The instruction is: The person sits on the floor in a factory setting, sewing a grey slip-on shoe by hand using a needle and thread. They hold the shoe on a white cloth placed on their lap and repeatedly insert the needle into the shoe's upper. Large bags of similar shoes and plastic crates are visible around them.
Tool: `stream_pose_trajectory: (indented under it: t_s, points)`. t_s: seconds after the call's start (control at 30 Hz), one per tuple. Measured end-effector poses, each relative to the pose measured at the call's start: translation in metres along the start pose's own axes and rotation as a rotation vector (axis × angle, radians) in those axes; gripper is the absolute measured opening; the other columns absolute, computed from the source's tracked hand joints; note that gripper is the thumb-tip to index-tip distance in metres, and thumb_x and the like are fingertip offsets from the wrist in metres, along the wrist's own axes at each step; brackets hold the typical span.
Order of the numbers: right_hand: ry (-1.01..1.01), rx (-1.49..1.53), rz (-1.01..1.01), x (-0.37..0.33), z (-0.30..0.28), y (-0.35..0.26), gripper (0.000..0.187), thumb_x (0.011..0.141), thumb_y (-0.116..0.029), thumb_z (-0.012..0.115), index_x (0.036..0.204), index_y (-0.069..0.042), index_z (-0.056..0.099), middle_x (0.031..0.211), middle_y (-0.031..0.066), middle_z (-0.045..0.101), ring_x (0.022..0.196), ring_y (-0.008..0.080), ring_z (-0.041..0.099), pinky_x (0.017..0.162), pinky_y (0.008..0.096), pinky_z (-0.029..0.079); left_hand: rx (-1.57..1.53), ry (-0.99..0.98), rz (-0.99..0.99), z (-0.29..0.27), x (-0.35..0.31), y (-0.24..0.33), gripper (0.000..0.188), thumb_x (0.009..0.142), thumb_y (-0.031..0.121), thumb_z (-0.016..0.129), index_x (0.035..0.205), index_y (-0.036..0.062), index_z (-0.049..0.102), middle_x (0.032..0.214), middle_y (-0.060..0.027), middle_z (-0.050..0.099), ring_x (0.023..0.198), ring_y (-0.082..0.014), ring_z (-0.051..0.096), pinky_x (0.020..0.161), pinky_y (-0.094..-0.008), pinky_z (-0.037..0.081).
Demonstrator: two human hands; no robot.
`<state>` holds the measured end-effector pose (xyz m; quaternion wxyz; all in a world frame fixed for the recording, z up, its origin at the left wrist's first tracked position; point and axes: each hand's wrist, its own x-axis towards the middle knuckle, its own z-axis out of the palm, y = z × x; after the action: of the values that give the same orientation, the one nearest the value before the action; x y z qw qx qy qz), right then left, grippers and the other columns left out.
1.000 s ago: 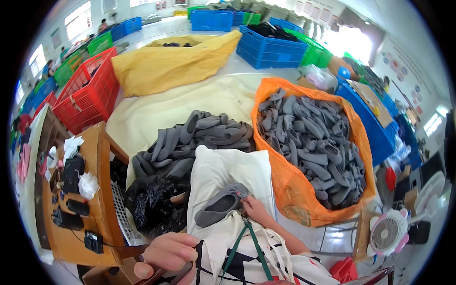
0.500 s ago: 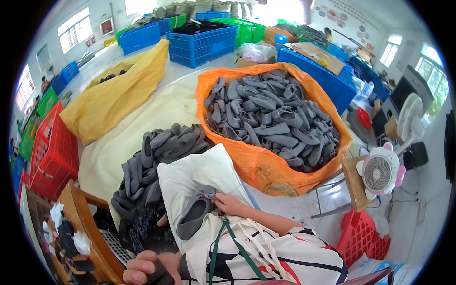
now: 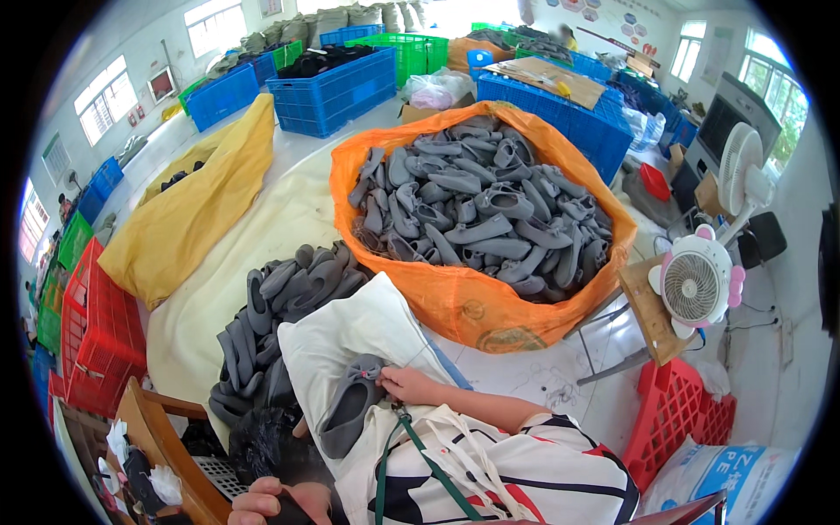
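Note:
A grey slip-on shoe (image 3: 348, 411) with a small bow at its toe lies on the white cushion (image 3: 319, 337) over my lap. My right hand (image 3: 408, 385) is closed, its fingertips pinching at the bow, where a small reddish spot shows. Low in the view, my left hand (image 3: 278, 502) is curled around something dark that I cannot make out; the bottom edge cuts it off. One fingertip shows beside the shoe's left side, the rest of it hidden. Left of the cushion lies a pile of matching grey shoes (image 3: 297, 284).
An orange sack (image 3: 490, 324) heaped with grey shoes stands ahead to the right. A black plastic bag (image 3: 267, 437) and a wooden chair (image 3: 166, 437) are at my left. On the right, a small fan (image 3: 696, 280) sits on a wooden stand (image 3: 647, 306). Red crates (image 3: 105, 341) stand far left.
The whole view has shifted a little. My right hand stays at the bow, and the shoe's bow now shows more plainly. My left hand sits slightly lower in the picture.

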<state>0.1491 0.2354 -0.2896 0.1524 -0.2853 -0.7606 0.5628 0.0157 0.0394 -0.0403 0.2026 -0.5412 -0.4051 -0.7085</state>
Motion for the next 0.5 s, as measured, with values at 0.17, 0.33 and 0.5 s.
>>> stream_pose_trajectory:
  t_s: [0.17,0.33,0.5]
  points:
    - [0.005,0.024,-0.005,-0.0015,-0.0007,-0.0006,0.017,0.097,-0.018,0.047,0.102,-0.005,0.057,0.08,0.0104,0.066,0.064,0.0213,0.065,0.063,0.0359,0.05,-0.028,0.012,0.018,0.0033,-0.001,0.0005,0.049,0.1,0.035,0.04,0.14,0.0084,0.033,0.113,-0.0049,0.048,0.112,-0.0085,0.047,0.098,-0.0227,0.041]
    - [0.009,-0.029,-0.039,0.0005,0.0019,0.0072,0.016,0.098,-0.017,0.046,0.102,-0.005,0.055,0.081,0.0086,0.065,0.063,0.0183,0.065,0.062,0.0331,0.051,-0.057,0.025,0.034,0.0049,-0.0017,0.0036,0.049,0.1,0.036,0.039,0.14,0.008,0.033,0.113,-0.005,0.047,0.113,-0.0086,0.047,0.098,-0.0235,0.041]
    - [0.0,-0.016,-0.036,-0.0004,0.0022,0.0049,0.015,0.099,-0.016,0.045,0.102,-0.005,0.055,0.08,0.0075,0.065,0.063,0.0166,0.066,0.061,0.0317,0.051,-0.082,0.037,0.044,0.0033,-0.0019,0.0081,0.05,0.1,0.038,0.037,0.14,0.0075,0.033,0.114,-0.005,0.047,0.113,-0.0086,0.047,0.098,-0.0242,0.042]
